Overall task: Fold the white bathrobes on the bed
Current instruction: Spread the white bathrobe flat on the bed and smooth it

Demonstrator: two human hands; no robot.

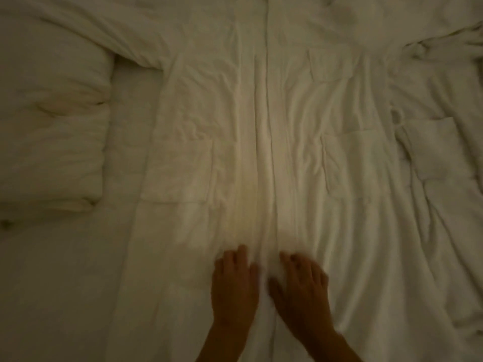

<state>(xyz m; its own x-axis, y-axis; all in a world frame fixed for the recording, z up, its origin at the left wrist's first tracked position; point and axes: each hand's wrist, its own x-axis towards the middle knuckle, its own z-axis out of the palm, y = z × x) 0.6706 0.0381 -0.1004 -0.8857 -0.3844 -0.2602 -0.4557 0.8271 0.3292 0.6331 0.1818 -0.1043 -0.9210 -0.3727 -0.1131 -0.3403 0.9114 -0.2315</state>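
So one folded robe [52,137] waits at the left bed [65,283] edge; our flat left hand [235,286] and right hand [300,286] smooth the spread robe [261,126].

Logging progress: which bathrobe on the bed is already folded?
The left bathrobe, a compact stacked bundle. The middle bathrobe lies spread flat under the left hand and right hand; the right bathrobe lies rumpled.

Left hand [234,284] and right hand [300,286] lie flat, palms down, side by side.
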